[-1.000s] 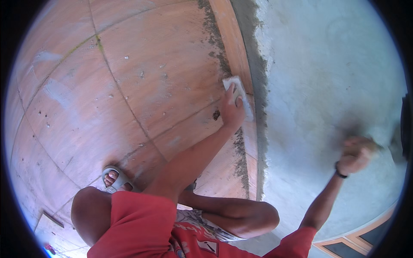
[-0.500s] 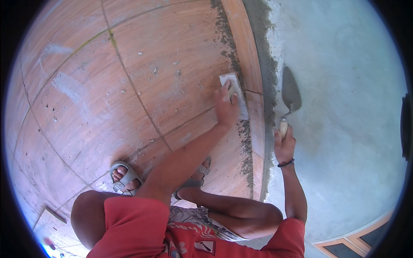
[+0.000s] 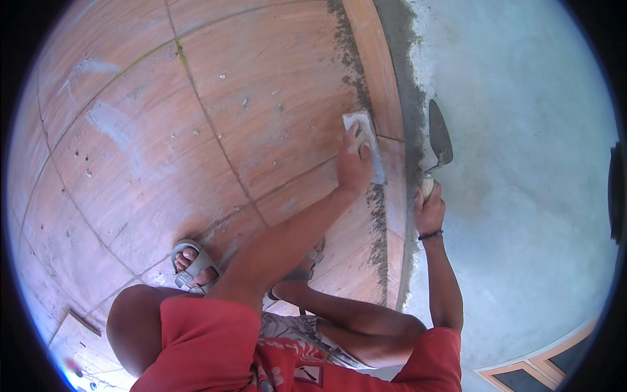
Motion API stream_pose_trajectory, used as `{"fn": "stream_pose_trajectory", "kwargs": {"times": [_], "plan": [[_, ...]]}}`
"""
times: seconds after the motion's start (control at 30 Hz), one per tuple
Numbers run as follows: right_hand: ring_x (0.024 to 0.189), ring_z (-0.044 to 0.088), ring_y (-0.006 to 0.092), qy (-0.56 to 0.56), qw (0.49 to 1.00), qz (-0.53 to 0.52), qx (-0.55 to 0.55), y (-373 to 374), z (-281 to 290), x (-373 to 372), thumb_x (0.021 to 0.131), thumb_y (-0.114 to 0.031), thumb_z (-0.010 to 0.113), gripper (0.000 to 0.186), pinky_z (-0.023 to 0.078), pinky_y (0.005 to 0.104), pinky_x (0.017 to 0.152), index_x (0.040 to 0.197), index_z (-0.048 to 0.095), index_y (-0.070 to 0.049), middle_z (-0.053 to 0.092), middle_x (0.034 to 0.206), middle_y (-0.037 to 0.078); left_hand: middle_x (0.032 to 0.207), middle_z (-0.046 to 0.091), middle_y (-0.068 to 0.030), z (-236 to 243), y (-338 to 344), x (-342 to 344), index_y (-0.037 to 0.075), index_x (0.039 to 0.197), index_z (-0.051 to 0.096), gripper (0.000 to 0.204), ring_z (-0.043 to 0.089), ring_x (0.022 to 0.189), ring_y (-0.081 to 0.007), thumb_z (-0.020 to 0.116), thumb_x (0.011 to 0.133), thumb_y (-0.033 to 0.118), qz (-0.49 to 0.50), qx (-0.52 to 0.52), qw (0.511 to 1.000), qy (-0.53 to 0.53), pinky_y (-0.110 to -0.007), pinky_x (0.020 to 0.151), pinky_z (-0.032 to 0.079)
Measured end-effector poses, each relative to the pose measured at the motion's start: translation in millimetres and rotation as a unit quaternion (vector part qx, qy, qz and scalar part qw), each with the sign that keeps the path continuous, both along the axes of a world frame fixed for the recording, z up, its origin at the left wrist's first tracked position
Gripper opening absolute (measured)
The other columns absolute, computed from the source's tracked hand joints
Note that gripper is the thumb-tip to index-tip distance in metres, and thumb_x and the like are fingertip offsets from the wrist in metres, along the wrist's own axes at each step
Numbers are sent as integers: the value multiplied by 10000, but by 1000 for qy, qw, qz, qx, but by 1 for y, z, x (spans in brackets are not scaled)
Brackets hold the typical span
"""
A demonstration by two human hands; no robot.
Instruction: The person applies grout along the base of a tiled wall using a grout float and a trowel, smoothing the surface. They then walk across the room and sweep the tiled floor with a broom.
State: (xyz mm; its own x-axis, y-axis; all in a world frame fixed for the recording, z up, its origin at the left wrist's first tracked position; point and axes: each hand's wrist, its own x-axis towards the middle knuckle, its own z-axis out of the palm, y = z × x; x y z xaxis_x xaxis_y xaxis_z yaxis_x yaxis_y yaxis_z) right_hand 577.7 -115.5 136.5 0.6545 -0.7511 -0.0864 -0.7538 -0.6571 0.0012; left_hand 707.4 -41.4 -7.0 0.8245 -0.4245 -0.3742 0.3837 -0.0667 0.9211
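My left hand (image 3: 354, 166) is closed round the grip of a flat white plastering float (image 3: 378, 164). The float lies at the floor's edge, beside the tile skirting (image 3: 390, 117). In my right hand (image 3: 429, 212) is the wooden handle of a pointed trowel (image 3: 440, 136). Its grey blade is by the wall, at the right side of the wet-looking grey mortar strip (image 3: 406, 98) above the skirting. The blade is seen at a slant; whether it touches the wall I cannot tell.
Crumbs of grey mortar (image 3: 377, 242) lie along the floor's edge. The tiled floor (image 3: 261, 130) carries small lumps and whitish smears. A pale grey-blue wall (image 3: 522, 163) rises on the right, with a wood-framed window (image 3: 522, 379) at lower right. My sandalled foot (image 3: 194, 264) rests on the tiles.
The trowel has shifted a little left, toward the mortar strip, and its blade has turned more edge-on. The float stays beside the skirting, and the whole view has moved slightly.
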Motion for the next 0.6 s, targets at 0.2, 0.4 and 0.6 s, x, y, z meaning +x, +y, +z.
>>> {"fn": "stream_pose_trajectory", "kwargs": {"times": [0.2, 0.4, 0.6], "plan": [[702, 570, 455, -13, 999, 27, -13, 7, -1, 14, 847, -216, 552, 326, 445, 489, 561, 1081, 433, -23, 573, 756, 271, 1118, 469, -224, -5, 2, -5, 104, 1292, 402, 474, 487, 1031, -389, 503, 829, 88, -3, 0, 1000, -11, -414, 881, 397], [696, 570, 457, -32, 999, 33, -2, 15, -2, 17, 851, -229, 544, 344, 452, 495, 574, 1104, 425, -28, 581, 751, 270, 1116, 480, -227, 3, 5, -2, 61, 1260, 430, 443, 466, 1066, -369, 509, 824, 47, -32, -8, 999, 29, -399, 936, 352], [693, 574, 454, 34, 999, -2, -23, 4, -7, 5, 852, -238, 543, 347, 450, 498, 570, 1104, 430, -28, 582, 731, 270, 1103, 457, -227, -1, 1, -4, 127, 1276, 413, 465, 485, 1015, -399, 510, 824, 85, -24, 7, 1000, -2, -428, 861, 402]]}}
